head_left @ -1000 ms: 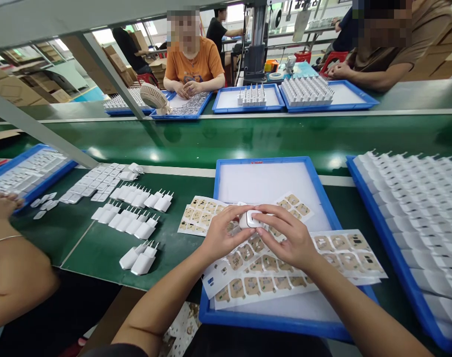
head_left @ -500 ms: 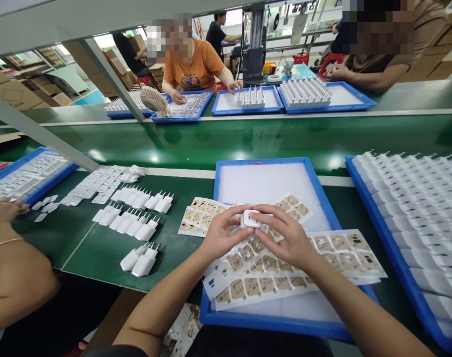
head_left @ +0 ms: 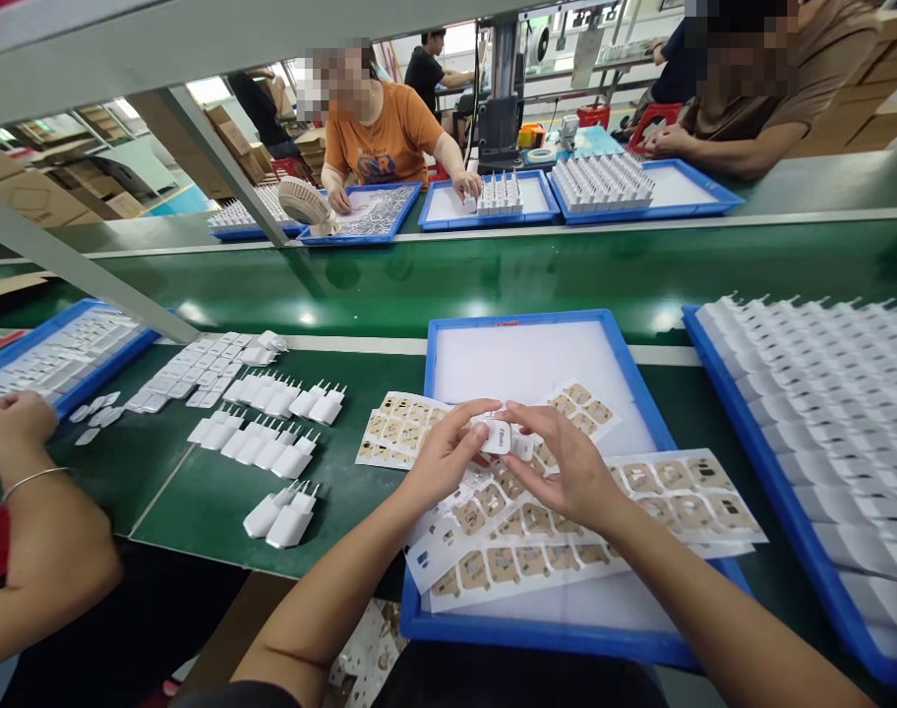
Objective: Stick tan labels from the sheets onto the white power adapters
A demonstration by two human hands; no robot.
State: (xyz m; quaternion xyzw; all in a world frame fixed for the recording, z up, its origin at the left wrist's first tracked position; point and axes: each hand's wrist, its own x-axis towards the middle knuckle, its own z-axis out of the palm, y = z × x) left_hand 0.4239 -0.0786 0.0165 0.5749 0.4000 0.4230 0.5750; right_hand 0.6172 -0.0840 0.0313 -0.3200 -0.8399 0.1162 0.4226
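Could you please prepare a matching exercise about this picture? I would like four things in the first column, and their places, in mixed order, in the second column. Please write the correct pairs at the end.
Things
1. White plug with dark lettering
2. Sheets of tan pieces
3. Beige fan
4. Orange shirt

Places
A. By the tray of shiny parts, on the far side
B. Held in the person's left hand
C. Worn by a co-worker opposite
D. Lying partly over the near blue tray

Pairs
1-B, 2-D, 3-A, 4-C
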